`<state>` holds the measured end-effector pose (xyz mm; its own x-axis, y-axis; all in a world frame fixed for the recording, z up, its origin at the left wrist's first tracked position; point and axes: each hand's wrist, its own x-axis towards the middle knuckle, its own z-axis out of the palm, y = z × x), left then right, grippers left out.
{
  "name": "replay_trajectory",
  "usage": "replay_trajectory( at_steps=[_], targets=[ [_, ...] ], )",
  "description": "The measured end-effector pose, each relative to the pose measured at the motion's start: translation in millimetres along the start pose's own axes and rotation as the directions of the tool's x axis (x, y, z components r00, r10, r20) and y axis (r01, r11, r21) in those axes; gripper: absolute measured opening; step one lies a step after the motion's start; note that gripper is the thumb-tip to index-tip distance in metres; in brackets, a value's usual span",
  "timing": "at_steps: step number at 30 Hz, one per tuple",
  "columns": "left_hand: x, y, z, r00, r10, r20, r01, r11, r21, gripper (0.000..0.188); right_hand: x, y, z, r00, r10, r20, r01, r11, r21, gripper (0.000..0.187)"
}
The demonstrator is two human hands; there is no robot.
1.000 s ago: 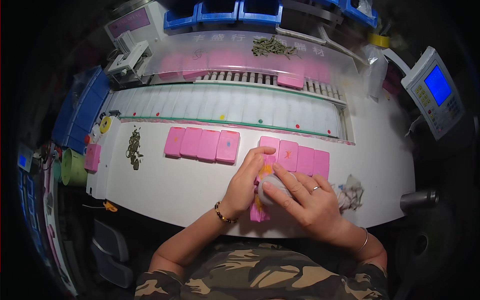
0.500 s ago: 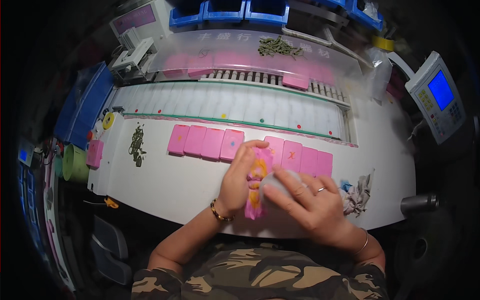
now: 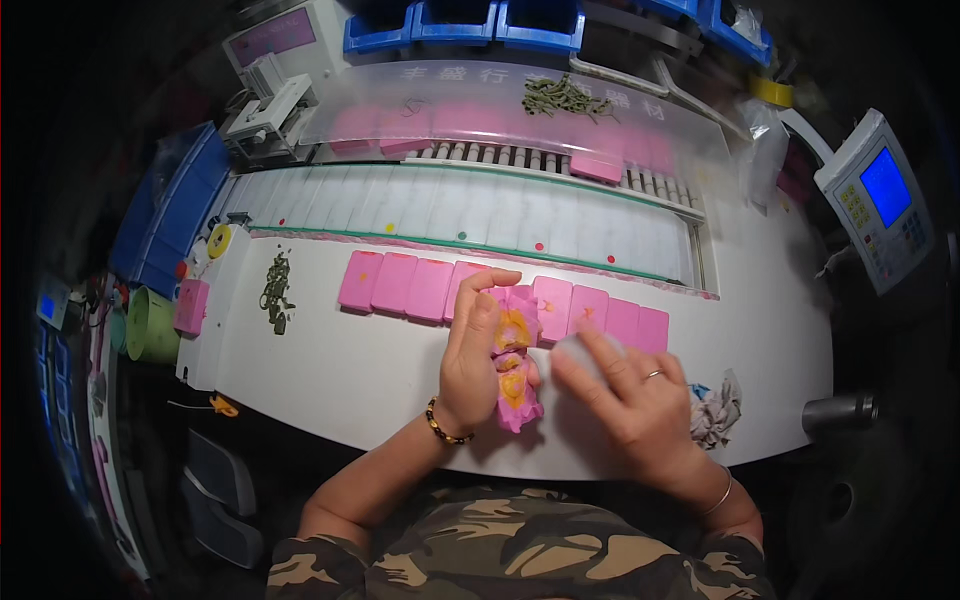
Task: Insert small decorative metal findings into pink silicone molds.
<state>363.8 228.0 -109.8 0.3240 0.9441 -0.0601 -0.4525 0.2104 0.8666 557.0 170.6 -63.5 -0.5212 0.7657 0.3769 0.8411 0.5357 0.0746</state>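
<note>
My left hand (image 3: 468, 370) is closed around a flexible pink rubber mold (image 3: 513, 330), holding it upright in front of me. Bent back, the mold bares orange-yellow patches on its inner faces and a crinkled edge. To its right, my right hand (image 3: 640, 415) grips a pale, rounded pad (image 3: 575, 352), smeared by motion and partly covered by the fingers. A gap separates the pad from the mold. Just beyond both hands, pink blocks (image 3: 430, 290) lie in a row on the white table (image 3: 350, 400), some with small coloured marks.
A green-edged track of white plates (image 3: 400, 205) crosses behind the blocks. Dark green scraps (image 3: 276, 290) lie at left, crumpled grey cloth (image 3: 716, 410) at right. A clear cover (image 3: 480, 100) spans the back; a blue-screened panel (image 3: 880, 185) stands at right.
My right hand and the pad have drawn off the mold, slightly to the right. The mold is spread wider in my left hand. The track's coloured dots have shifted left.
</note>
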Motion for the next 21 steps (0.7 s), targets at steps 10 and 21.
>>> replay_trajectory(
  at_steps=[10, 21],
  targets=[
    [10.7, -10.5, -3.8, 0.985, -0.157, 0.076, 0.174, 0.92, -0.351, 0.05, -7.3, 13.9, 4.9, 0.952, 0.303, 0.034, -0.3, 0.952, -0.064, 0.057],
    [-1.0, -3.7, 3.6, 0.98, -0.077, 0.183, 0.139, 0.924, -0.357, 0.046, -1.9, -25.3, 29.3, 0.927, 0.044, -0.373, 0.167, 0.841, 0.515, 0.038]
  ],
)
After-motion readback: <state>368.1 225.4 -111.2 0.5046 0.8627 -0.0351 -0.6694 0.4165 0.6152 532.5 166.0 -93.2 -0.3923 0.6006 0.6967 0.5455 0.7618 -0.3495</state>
